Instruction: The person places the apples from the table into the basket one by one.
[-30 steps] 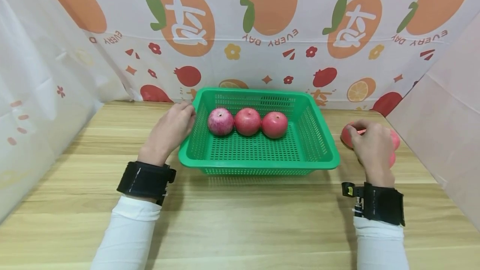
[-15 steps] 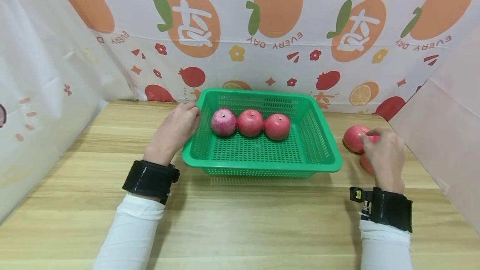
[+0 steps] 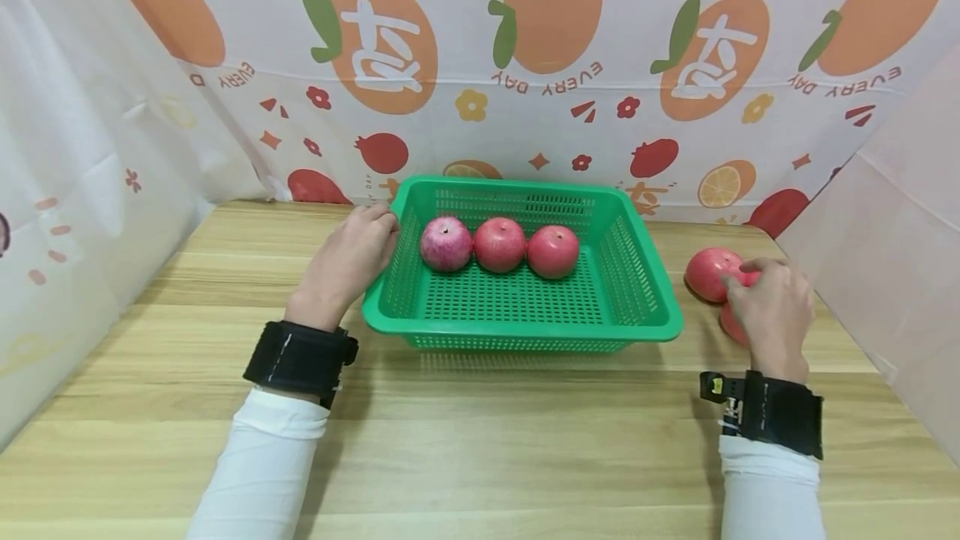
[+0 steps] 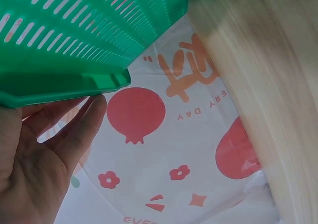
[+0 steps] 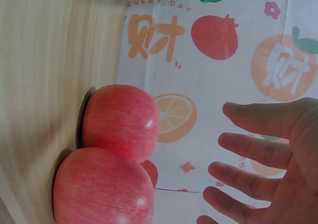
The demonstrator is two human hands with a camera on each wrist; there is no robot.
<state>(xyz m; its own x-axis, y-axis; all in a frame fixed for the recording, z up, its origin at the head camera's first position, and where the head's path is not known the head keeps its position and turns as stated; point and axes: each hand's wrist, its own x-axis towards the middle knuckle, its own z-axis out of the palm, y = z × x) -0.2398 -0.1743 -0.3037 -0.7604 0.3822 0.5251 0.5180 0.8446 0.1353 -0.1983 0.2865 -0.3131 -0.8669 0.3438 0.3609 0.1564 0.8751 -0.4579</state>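
My left hand (image 3: 348, 261) grips the left rim of a green plastic basket (image 3: 517, 332), its fingers under the rim in the left wrist view. Inside, along the back, sit a purplish streaked round fruit (image 3: 446, 244) and two red apples, a middle one (image 3: 499, 245) and a right one (image 3: 552, 252). To the right of the basket, my right hand (image 3: 776, 311) hovers over more red apples on the table, partly hiding them. In the right wrist view its fingers are spread and apart from a smaller-looking apple (image 5: 120, 122) and a nearer apple (image 5: 104, 186).
The wooden table (image 3: 480, 440) runs back to a fruit-printed curtain (image 3: 465, 40) standing right behind the basket. Plain-toned sheets close off the left side (image 3: 97, 148) and the right side (image 3: 907, 215). Both wrists wear black straps.
My right hand has shifted right and slightly toward me, uncovering more of the left apple beneath it. The left hand stays at the basket rim, and the view has shifted slightly.
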